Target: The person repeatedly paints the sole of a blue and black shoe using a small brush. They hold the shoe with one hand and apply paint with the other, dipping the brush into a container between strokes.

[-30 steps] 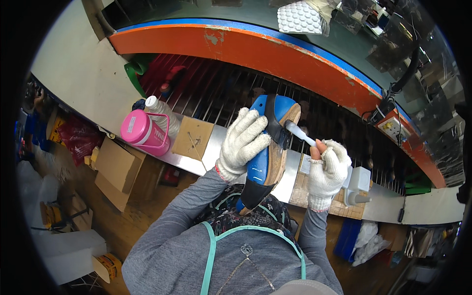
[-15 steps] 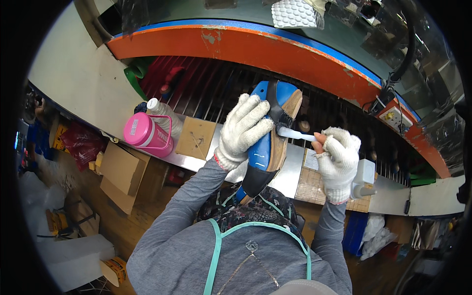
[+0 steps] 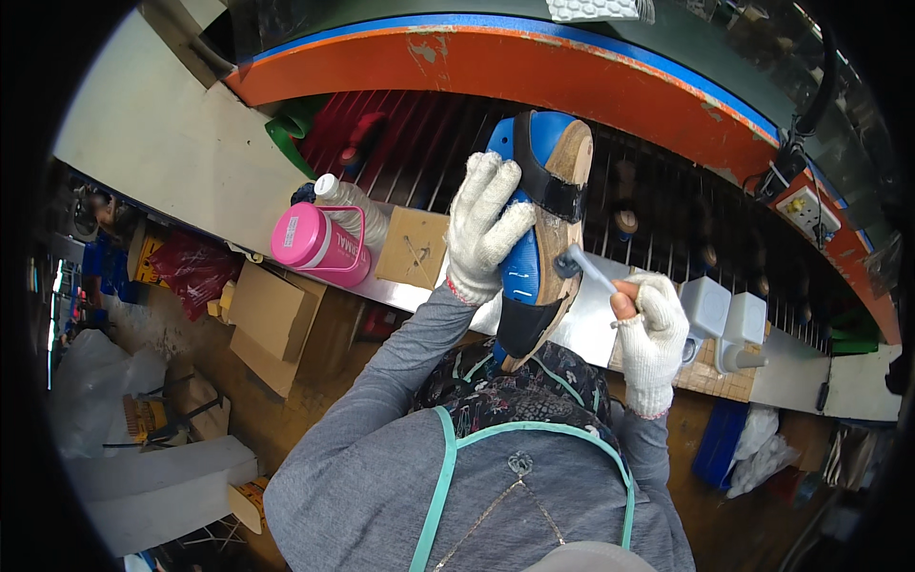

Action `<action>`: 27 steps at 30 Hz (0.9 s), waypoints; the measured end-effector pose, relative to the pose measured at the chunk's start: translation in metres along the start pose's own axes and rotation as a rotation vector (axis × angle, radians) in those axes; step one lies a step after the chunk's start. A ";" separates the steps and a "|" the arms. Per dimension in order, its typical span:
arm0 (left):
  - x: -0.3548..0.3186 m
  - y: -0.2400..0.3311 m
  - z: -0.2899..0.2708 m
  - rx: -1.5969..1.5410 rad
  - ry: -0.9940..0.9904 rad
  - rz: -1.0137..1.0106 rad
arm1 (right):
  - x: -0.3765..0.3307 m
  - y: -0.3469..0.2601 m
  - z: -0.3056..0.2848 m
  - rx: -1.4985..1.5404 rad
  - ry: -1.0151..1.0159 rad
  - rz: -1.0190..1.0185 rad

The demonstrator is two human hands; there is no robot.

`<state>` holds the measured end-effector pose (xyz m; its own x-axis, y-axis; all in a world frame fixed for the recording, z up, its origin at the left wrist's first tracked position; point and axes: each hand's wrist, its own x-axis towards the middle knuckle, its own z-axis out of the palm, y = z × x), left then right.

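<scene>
A blue shoe last [image 3: 519, 272] stands tilted in front of me, its tan sole [image 3: 555, 238] turned to the right and black straps [image 3: 548, 181] wrapped across it. My left hand [image 3: 484, 224], in a white knit glove with bare fingertips hidden, presses round the last's left side. My right hand [image 3: 653, 324], gloved with thumb and a fingertip bare, pinches the pale handle of a brush [image 3: 593, 272]. The brush's dark tip touches the sole between the two straps.
A pink jug [image 3: 319, 246], a clear bottle [image 3: 353, 205] and a cardboard piece [image 3: 412, 246] stand left on the metal ledge. White containers [image 3: 705, 307] sit on the right. Beyond runs a dark bar rack beneath an orange conveyor edge [image 3: 496, 59]; a power socket [image 3: 807, 212] hangs at right.
The brush has moved nearer along the sole, away from the far strap, and its handle now slants more. The view has shifted, bringing more white containers into sight beside my right hand.
</scene>
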<state>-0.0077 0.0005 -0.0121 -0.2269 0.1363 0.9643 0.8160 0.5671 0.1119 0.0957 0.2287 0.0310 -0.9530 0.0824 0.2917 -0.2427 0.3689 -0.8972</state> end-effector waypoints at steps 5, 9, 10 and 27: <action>-0.002 0.002 -0.004 0.025 -0.055 0.029 | 0.007 -0.005 0.003 -0.361 0.133 -0.235; 0.001 0.004 -0.007 0.036 -0.060 0.057 | 0.016 -0.010 0.003 -0.593 0.218 -0.465; 0.002 0.003 -0.009 0.062 -0.088 0.064 | 0.019 -0.010 0.002 -0.623 0.231 -0.508; 0.015 -0.002 -0.020 0.095 -0.099 0.107 | 0.042 -0.005 -0.010 -0.376 -0.041 -0.399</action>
<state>-0.0025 -0.0152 0.0074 -0.1965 0.2764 0.9407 0.7853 0.6188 -0.0178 0.0584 0.2401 0.0514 -0.8082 -0.1652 0.5653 -0.5125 0.6702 -0.5368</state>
